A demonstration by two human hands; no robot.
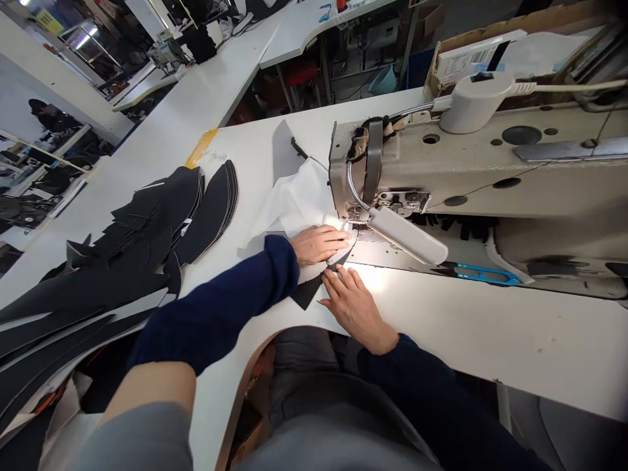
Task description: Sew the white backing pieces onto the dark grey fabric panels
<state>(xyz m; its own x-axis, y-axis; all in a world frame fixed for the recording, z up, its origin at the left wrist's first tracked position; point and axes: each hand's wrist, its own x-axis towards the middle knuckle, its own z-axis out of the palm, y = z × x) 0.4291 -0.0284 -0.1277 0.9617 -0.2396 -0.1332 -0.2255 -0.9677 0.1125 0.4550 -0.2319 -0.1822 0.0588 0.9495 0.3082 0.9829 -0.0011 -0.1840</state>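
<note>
My left hand (321, 244) lies flat on white fabric (301, 199) at the head of a sewing machine (387, 157), its fingertips close to the needle area. My right hand (357, 306) rests just below, fingers stretched out and pressing on the edge of a black fabric piece (308, 292). The black piece lies partly under the white fabric. Between the hands the two layers meet and run toward the presser foot, which is mostly hidden. A lamp (409, 235) on a flexible neck lights this spot.
Stacks of black cut pieces (209, 212) cover the table's left side. Blue thread snips (485, 273) lie on the machine bed at right. A cardboard box (434, 72) holding packages stands behind the machine. Yellow tape (201, 148) sticks to the table's far edge.
</note>
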